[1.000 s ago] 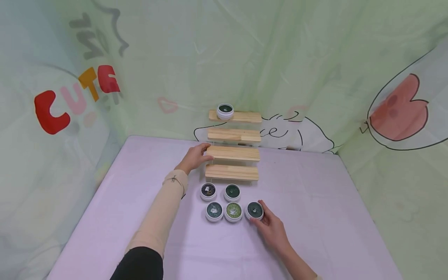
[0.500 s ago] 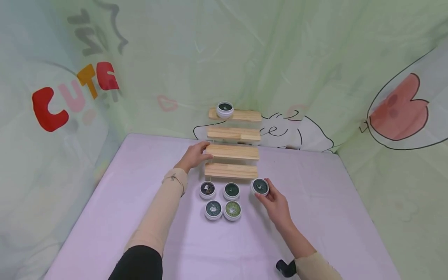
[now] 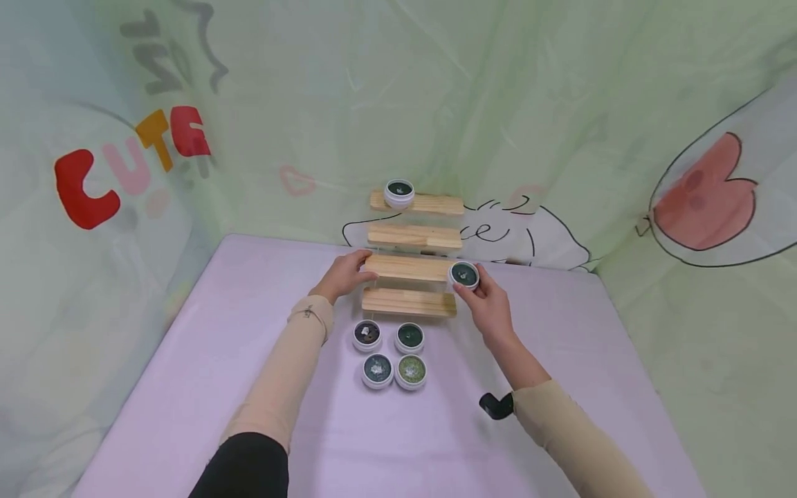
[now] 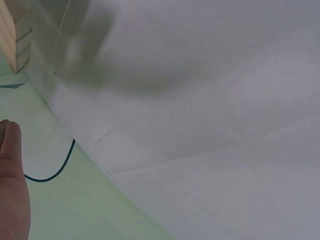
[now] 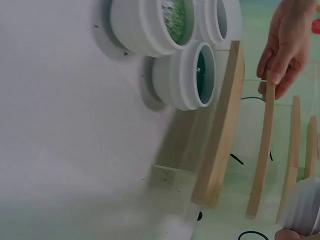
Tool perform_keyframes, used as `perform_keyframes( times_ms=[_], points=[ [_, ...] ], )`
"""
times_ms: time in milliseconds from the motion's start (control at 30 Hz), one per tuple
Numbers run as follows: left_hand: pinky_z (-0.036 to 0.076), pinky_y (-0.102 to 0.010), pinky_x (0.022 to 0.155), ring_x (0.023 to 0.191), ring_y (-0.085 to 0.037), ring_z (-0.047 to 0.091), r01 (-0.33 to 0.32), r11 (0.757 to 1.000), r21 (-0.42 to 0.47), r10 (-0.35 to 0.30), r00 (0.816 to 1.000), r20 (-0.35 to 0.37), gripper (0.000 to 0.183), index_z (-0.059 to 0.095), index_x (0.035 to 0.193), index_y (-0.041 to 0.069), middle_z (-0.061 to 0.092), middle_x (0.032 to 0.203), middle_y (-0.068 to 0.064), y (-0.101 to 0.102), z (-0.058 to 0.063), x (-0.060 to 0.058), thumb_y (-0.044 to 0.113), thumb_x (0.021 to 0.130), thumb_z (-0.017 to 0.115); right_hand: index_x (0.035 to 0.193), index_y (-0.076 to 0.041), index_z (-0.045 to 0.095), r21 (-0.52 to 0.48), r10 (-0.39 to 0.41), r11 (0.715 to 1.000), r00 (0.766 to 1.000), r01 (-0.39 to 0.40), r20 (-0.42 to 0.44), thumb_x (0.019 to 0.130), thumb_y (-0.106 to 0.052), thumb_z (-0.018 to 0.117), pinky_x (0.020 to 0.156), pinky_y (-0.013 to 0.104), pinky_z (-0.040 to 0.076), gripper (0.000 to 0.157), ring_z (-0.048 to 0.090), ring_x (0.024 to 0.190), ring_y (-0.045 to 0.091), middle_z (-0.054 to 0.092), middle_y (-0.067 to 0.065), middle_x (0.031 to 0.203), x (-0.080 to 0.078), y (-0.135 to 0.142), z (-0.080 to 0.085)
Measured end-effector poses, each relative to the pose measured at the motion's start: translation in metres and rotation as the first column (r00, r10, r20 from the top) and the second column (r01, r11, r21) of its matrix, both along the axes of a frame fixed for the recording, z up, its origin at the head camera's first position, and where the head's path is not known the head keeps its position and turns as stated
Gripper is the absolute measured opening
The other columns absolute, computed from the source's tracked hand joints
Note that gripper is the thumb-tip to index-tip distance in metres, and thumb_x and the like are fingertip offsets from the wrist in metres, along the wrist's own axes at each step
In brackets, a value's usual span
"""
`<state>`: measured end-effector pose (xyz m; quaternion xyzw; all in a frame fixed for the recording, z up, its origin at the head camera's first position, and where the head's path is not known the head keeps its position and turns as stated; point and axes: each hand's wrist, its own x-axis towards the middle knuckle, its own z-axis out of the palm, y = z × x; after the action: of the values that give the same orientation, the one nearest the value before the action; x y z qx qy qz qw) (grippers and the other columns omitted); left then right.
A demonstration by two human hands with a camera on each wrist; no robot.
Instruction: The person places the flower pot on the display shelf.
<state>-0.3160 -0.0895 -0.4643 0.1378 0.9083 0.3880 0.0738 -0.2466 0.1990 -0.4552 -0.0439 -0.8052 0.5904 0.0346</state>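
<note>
In the head view a stepped display rack has several pale wooden boards. My left hand (image 3: pixel 341 277) grips the left end of its second-lowest board (image 3: pixel 405 268); the right wrist view shows the thumb and fingers (image 5: pixel 281 60) pinching that board. My right hand (image 3: pixel 492 308) holds a round white jar (image 3: pixel 464 275) with dark green contents, at the right end of the same board. Whether the jar touches the board cannot be told. Another dark green jar (image 3: pixel 399 194) sits on the left part of the top board (image 3: pixel 438 204). The left wrist view catches only part of the left hand (image 4: pixel 12 185).
Several white jars stand on the lilac tablecloth (image 3: pixel 529 332) before the rack: a dark speckled one (image 3: pixel 367 335), a dark green one (image 3: pixel 409 337), a grey-green one (image 3: pixel 377 370) and a light green one (image 3: pixel 411 371). A printed curtain (image 3: pixel 299 104) hangs behind.
My right hand has lifted its jar from the front row and carried it away from me to the rack's right side. The left hand keeps its grip on the board.
</note>
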Motion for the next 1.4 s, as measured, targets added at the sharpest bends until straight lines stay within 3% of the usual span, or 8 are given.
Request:
perform_keyframes(
  times_ms=[200, 533, 800, 867, 933, 1033, 1100, 1400],
  points=[
    [0.038, -0.039, 0.113, 0.132, -0.033, 0.047, 0.009, 1.0, -0.003, -0.009, 1.0, 0.001, 0.064, 0.042, 0.143, -0.005, 0.048, 0.144, -0.021, -0.003, 0.0, -0.002, 0.022, 0.092, 0.07, 0.156, -0.007, 0.021, 0.016, -0.038, 0.999, 0.999, 0.038, -0.008, 0.095, -0.023, 0.066, 0.109, 0.028, 0.039, 0.077, 0.041, 0.137, 0.015, 0.036, 0.012, 0.154, -0.026, -0.005, 0.022],
    [0.038, -0.039, 0.112, 0.133, -0.033, 0.046, 0.012, 1.0, -0.016, -0.012, 1.0, -0.002, 0.064, 0.042, 0.143, -0.005, 0.048, 0.144, -0.021, -0.004, -0.002, -0.006, 0.021, 0.092, 0.07, 0.156, -0.008, 0.021, 0.022, -0.061, 0.998, 0.997, 0.062, -0.049, 0.095, -0.026, 0.066, 0.112, 0.026, 0.036, 0.078, 0.038, 0.138, 0.012, 0.032, 0.01, 0.156, -0.063, -0.016, 0.051],
    [0.037, -0.039, 0.113, 0.133, -0.033, 0.046, 0.007, 1.0, -0.019, -0.007, 1.0, 0.005, 0.063, 0.042, 0.143, -0.005, 0.048, 0.144, -0.021, -0.006, -0.002, -0.005, 0.021, 0.092, 0.069, 0.156, -0.008, 0.022, 0.085, -0.072, 0.993, 0.996, 0.076, -0.059, 0.095, -0.029, 0.065, 0.112, 0.029, 0.037, 0.078, 0.036, 0.139, 0.014, 0.032, 0.012, 0.157, -0.092, -0.032, 0.064],
    [0.037, -0.039, 0.113, 0.133, -0.033, 0.046, 0.007, 1.0, -0.015, -0.007, 1.0, 0.007, 0.063, 0.042, 0.143, -0.005, 0.047, 0.144, -0.021, -0.006, -0.002, -0.004, 0.021, 0.092, 0.069, 0.151, -0.005, 0.035, 0.105, -0.071, 0.991, 0.994, 0.079, -0.077, 0.095, -0.029, 0.065, 0.105, 0.026, 0.042, 0.068, 0.045, 0.13, 0.015, 0.044, 0.014, 0.148, -0.099, -0.036, 0.064],
    [0.037, -0.038, 0.113, 0.133, -0.032, 0.046, 0.006, 1.0, -0.016, -0.006, 1.0, 0.003, 0.064, 0.042, 0.143, -0.005, 0.048, 0.144, -0.021, -0.006, -0.004, -0.004, 0.021, 0.092, 0.07, 0.136, -0.001, 0.048, 0.141, -0.077, 0.986, 0.992, 0.091, -0.102, 0.094, -0.029, 0.066, 0.09, 0.026, 0.046, 0.054, 0.051, 0.111, 0.018, 0.055, 0.015, 0.129, -0.105, -0.04, 0.063],
    [0.037, -0.038, 0.113, 0.133, -0.032, 0.046, 0.006, 1.0, -0.009, -0.006, 1.0, 0.006, 0.064, 0.042, 0.143, -0.006, 0.047, 0.144, -0.021, -0.006, -0.007, -0.004, 0.021, 0.092, 0.07, 0.114, -0.003, 0.051, 0.185, -0.085, 0.977, 0.988, 0.109, -0.132, 0.094, -0.029, 0.067, 0.075, 0.03, 0.04, 0.037, 0.044, 0.09, 0.02, 0.054, 0.01, 0.102, -0.112, -0.045, 0.063],
    [0.038, -0.038, 0.113, 0.133, -0.032, 0.046, 0.008, 1.0, -0.004, -0.008, 1.0, 0.006, 0.065, 0.042, 0.144, -0.005, 0.047, 0.145, -0.021, -0.005, -0.009, -0.005, 0.022, 0.092, 0.07, 0.11, -0.003, 0.051, 0.205, -0.094, 0.971, 0.986, 0.121, -0.136, 0.094, -0.03, 0.067, 0.074, 0.03, 0.04, 0.035, 0.044, 0.088, 0.019, 0.053, 0.008, 0.098, -0.116, -0.048, 0.064],
    [0.038, -0.038, 0.112, 0.133, -0.031, 0.046, 0.004, 1.0, -0.014, -0.004, 1.0, 0.002, 0.065, 0.042, 0.145, -0.002, 0.047, 0.145, -0.019, -0.002, -0.009, -0.009, 0.025, 0.092, 0.07, 0.126, -0.003, 0.051, 0.201, -0.098, 0.973, 0.991, 0.114, -0.088, 0.096, -0.033, 0.063, 0.092, 0.036, 0.046, 0.044, 0.05, 0.105, 0.022, 0.057, 0.014, 0.123, -0.13, -0.051, 0.071]
  ],
)
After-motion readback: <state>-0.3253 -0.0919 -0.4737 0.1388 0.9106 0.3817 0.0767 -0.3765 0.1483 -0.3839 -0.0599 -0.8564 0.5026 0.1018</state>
